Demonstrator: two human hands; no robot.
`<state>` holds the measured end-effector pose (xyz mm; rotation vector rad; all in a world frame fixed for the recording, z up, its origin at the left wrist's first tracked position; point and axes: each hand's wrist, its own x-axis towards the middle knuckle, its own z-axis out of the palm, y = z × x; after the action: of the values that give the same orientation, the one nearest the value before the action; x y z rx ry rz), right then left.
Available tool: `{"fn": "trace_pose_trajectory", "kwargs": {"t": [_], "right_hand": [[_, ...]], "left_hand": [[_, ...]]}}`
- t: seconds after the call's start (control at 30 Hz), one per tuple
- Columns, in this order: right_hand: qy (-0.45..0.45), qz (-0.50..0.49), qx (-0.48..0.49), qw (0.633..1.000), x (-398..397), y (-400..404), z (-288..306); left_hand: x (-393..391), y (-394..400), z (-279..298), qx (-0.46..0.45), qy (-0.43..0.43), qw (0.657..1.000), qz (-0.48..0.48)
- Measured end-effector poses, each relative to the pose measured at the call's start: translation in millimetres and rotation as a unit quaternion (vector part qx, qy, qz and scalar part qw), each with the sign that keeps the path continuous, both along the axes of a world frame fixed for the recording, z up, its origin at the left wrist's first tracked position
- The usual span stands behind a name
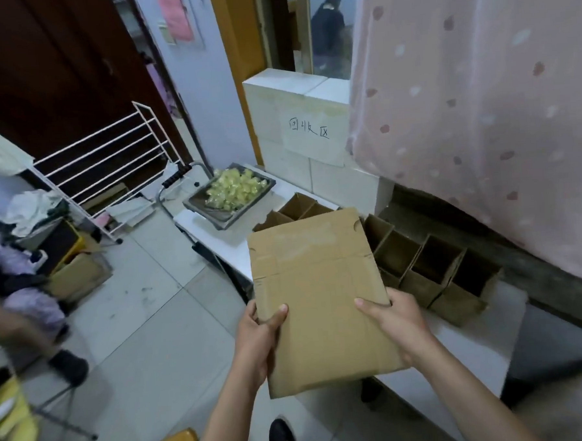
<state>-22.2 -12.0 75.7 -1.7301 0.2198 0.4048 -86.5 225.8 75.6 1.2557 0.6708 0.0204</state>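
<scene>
A flattened brown cardboard box (316, 286) is held in the air above the near edge of a white table (458, 353). My left hand (259, 340) grips its lower left edge, thumb on top. My right hand (394, 322) grips its right edge, thumb lying across the top face. Behind the flat sheet, several assembled open cardboard boxes (434, 273) stand in a row on the table, and more open boxes (295, 208) show past the sheet's far edge.
A grey tray (229, 195) of yellow wrapped pieces sits at the table's far end. A white wire rack (111, 162) and cluttered boxes stand left on the tiled floor. A pink curtain (479, 109) hangs right. Another person's arm (8, 322) is at the left edge.
</scene>
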Motion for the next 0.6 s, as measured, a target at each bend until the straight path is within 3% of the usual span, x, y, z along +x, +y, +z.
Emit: {"fn": "trace_pose_trajectory", "kwargs": {"t": [0.27, 0.6], "right_hand": [[-0.040, 0.037, -0.031, 0.998, 57, 126, 7], [-0.006, -0.011, 0.007, 1.000, 108, 245, -4]], "left_hand": [[49, 125, -6, 0.029, 0.005, 0.999, 0.011], [116, 243, -2, 0.085, 0.012, 0.996, 0.009]]}}
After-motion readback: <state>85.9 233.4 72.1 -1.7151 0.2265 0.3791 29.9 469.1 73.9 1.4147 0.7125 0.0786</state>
